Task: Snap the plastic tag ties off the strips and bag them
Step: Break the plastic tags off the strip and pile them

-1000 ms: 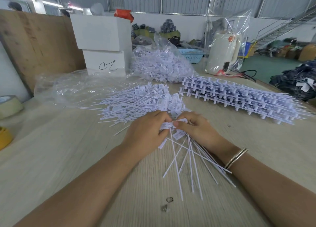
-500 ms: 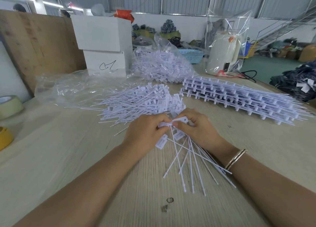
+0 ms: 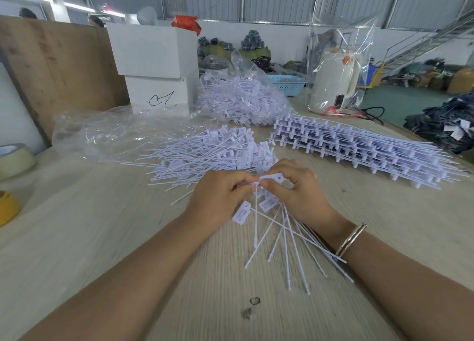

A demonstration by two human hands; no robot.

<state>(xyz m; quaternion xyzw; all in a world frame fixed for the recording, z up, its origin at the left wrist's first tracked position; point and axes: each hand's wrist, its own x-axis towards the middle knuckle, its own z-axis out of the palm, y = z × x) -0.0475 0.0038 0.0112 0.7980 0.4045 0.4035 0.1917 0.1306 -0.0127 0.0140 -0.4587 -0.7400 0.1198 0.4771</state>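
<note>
Head view: 2 hands, left hand (image 3: 218,199) and right hand (image 3: 298,191), pinch 1 bunch of tag ties (image 3: 284,238); 2 tape rolls (image 3: 14,158), 2 stacked white boxes (image 3: 154,66).

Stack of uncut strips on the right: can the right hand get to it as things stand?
Probably yes, once freed. The stack of strips lies uncovered just beyond the right hand, with bare table between. But that hand and the left hand both grip a strip of ties.
</note>
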